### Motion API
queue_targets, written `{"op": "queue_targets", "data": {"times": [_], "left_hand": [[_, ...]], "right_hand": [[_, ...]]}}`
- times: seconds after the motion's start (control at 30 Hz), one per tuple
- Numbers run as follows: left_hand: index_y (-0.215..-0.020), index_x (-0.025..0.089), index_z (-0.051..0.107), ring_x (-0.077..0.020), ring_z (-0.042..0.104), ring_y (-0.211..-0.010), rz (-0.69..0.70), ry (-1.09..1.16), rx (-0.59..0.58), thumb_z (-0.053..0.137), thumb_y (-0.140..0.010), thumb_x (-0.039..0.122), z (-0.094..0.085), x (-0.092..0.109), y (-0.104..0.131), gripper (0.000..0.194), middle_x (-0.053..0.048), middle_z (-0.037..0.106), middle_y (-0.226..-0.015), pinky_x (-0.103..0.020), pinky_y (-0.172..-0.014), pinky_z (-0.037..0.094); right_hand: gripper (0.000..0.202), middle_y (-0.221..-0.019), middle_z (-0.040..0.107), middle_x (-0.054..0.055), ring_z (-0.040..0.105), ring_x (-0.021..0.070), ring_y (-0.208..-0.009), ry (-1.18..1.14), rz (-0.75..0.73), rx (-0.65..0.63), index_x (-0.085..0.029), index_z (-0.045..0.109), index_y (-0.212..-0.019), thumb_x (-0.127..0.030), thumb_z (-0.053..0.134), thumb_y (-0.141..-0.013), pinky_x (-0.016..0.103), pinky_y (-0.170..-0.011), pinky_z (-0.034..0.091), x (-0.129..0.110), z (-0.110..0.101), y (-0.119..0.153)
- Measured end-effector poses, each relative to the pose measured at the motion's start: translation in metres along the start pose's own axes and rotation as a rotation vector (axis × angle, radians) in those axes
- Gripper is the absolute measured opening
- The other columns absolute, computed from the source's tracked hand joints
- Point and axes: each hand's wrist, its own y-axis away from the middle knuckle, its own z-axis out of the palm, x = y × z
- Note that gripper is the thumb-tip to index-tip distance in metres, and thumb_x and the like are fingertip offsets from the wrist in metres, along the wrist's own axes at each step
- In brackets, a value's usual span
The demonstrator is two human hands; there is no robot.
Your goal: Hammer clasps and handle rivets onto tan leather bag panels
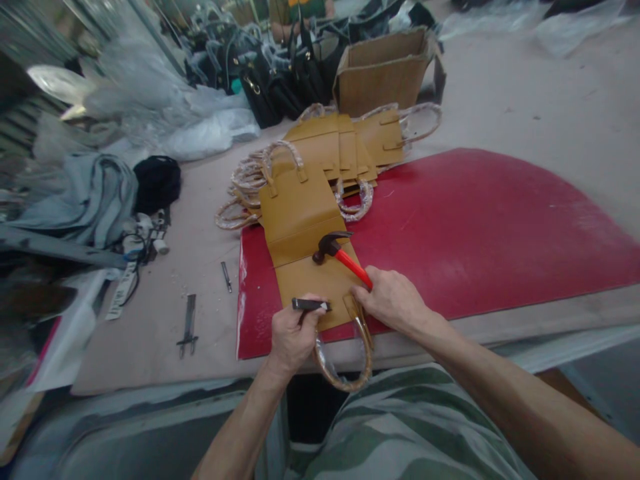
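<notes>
My right hand (393, 297) is closed round the red handle of a claw hammer (350, 261), whose black head lies over a tan leather bag panel (303, 223). In my closed left hand (295, 333) is a short dark metal punch (310, 305), held just above the near end of that panel. One plastic-wrapped handle (345, 383) of the panel hangs over the table's front edge, between my hands. The other wrapped handle (283, 148) is at the panel's far end. Whether the punch's tip touches the leather I cannot tell.
Under the panel lies a red mat (480, 227). More tan panels (345, 147) are piled behind it, before a cardboard box (385, 80) and several black bags (270, 87). Left are a forked metal tool (189, 327), a small metal rod (227, 277) and a dark cloth (157, 183). Another person (300, 13) is behind.
</notes>
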Motion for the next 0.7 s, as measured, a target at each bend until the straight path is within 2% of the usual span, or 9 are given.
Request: {"op": "queue_targets", "data": {"times": [0.33,0.57,0.7], "left_hand": [[-0.099,0.018,0.070,-0.0162,0.077,-0.085,0.029,-0.013,-0.004,0.063,-0.091,0.020,0.002,-0.001,0.002,0.012,-0.004,0.080,-0.093,-0.025,-0.079,0.064],[-0.098,0.018,0.069,-0.0158,0.076,-0.084,0.104,-0.100,0.036,0.061,-0.091,0.017,0.009,0.002,0.002,0.010,-0.005,0.079,-0.091,-0.024,-0.077,0.062],[-0.099,0.018,0.068,-0.0159,0.076,-0.085,0.146,-0.146,-0.016,0.058,-0.092,0.016,0.010,0.000,0.001,0.012,-0.005,0.079,-0.093,-0.024,-0.078,0.061]], "right_hand": [[0.034,-0.088,0.074,0.015,0.071,0.0271,-0.081,0.000,-0.005,0.002,-0.016,0.064,-0.103,-0.044,0.048,-0.093,0.032,-0.064,0.041,0.000,-0.001,0.000],[0.033,-0.086,0.074,0.014,0.072,0.0272,-0.082,-0.006,-0.020,0.007,-0.016,0.064,-0.104,-0.043,0.048,-0.094,0.032,-0.064,0.041,0.002,0.002,0.000],[0.034,-0.084,0.073,0.013,0.070,0.0266,-0.079,-0.037,-0.037,0.019,-0.016,0.064,-0.103,-0.044,0.048,-0.094,0.031,-0.064,0.039,0.005,0.002,0.000]]}}
